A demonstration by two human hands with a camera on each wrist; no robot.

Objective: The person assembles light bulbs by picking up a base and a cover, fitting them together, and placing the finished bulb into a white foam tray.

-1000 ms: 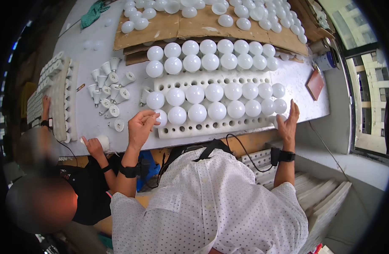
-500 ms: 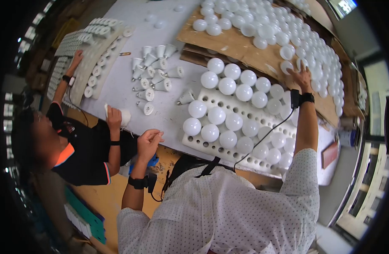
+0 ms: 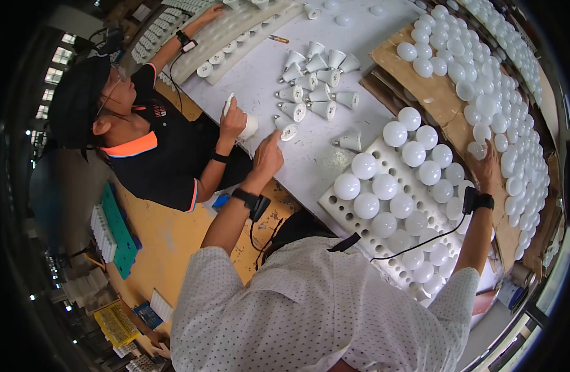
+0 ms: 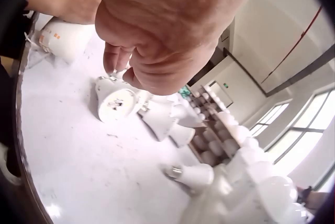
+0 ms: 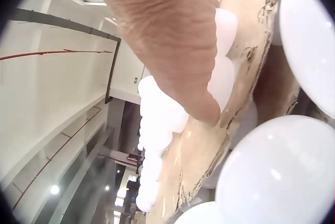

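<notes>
My left hand [image 3: 268, 158] reaches over the table's near edge. Its fingertips are right at a white cone-shaped lamp base [image 3: 289, 132], the nearest of a loose group; in the left wrist view this base [image 4: 116, 105] lies on the table below the curled fingers. I cannot tell whether they grip it. My right hand [image 3: 485, 167] is over the cardboard sheet, thumb and fingers on either side of a white lamp globe [image 3: 477, 150]. In the right wrist view the thumb [image 5: 201, 106] overlaps globes on the cardboard; its fingertips are mostly hidden.
Bulbs with white globes [image 3: 385, 186] stand in rows in a white foam block [image 3: 334, 199] with holes. Many loose globes cover the cardboard [image 3: 421, 93]. Another person [image 3: 155, 149] sits at the left, one hand by a second foam block [image 3: 235, 56]. One lamp base [image 3: 348, 141] lies apart.
The view has turned to the right. My right hand has gone from the foam block's right end to the globes on the cardboard. My left hand has moved from the block's left end to the lamp bases.
</notes>
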